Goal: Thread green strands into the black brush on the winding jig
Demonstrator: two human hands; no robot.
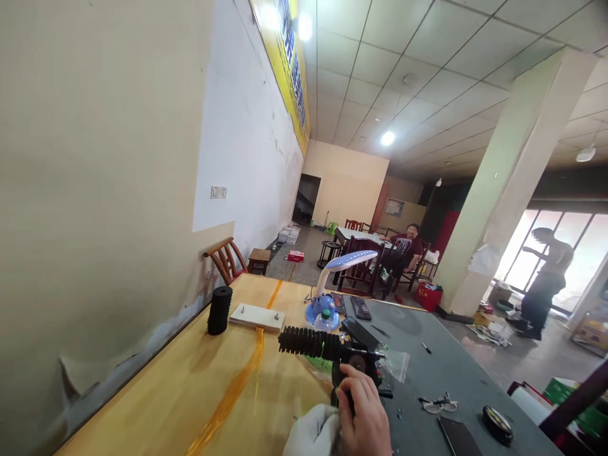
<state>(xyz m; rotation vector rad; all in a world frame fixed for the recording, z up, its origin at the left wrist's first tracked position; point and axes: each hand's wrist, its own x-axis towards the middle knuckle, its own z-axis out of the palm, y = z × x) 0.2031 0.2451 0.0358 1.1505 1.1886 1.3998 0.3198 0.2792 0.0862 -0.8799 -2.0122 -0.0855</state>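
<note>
My right hand [363, 411], bare, is closed around the grip of a black tool [354, 361] low in the middle of the view. A long black ribbed bellows [308, 342] sticks out of the tool to the left, held level above the table. My left hand [313, 434] wears a white glove and sits just left of the right hand at the bottom edge. Its fingers are hidden, so I cannot make out whether it holds anything. A short black ribbed cylinder [219, 310] stands upright on the wooden table [190, 386], and a white board [257, 316] with two pins lies beside it.
A blue desk lamp [332, 278] and a green-capped bottle [325, 316] stand behind the tool. On the grey mat [446, 361] lie a plastic bag [396, 364], glasses [437, 404], a phone [458, 437] and a round black case [497, 423]. One person sits [412, 244] at a far table, another stands [546, 278] by the windows.
</note>
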